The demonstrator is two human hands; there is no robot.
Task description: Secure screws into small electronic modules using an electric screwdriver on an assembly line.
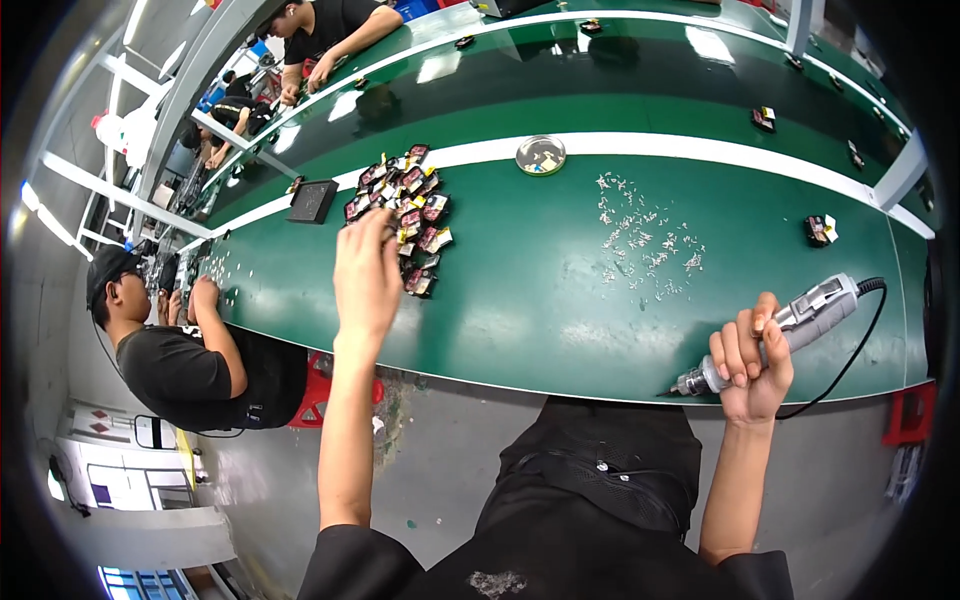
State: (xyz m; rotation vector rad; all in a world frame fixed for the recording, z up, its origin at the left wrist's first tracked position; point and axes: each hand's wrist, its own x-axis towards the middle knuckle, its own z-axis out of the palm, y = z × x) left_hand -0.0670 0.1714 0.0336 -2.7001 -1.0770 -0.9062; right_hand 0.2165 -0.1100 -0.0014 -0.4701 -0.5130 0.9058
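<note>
My left hand (pixel 366 272) reaches to the near-left edge of a pile of small black parts (pixel 411 180) with pink, white and yellow bits. Its fingers are bent and drawn together against the pile, and what lies between the tips is hidden. In my right hand (pixel 750 362) is a grey electric screwdriver (pixel 822 318), gripped round its body. The tool lies slantwise over the table's near edge, with its bit pointing down and left. A black cord (pixel 872 345) runs from its upper end.
On the green table (pixel 520 290) are scattered small white pieces (pixel 650 235), a round dish (pixel 541 155), a single black part (pixel 821 231) and a black box (pixel 313 202). More parts sit on the dark belt beyond the white rail. A co-worker (pixel 185 345) sits at left; others work farther back.
</note>
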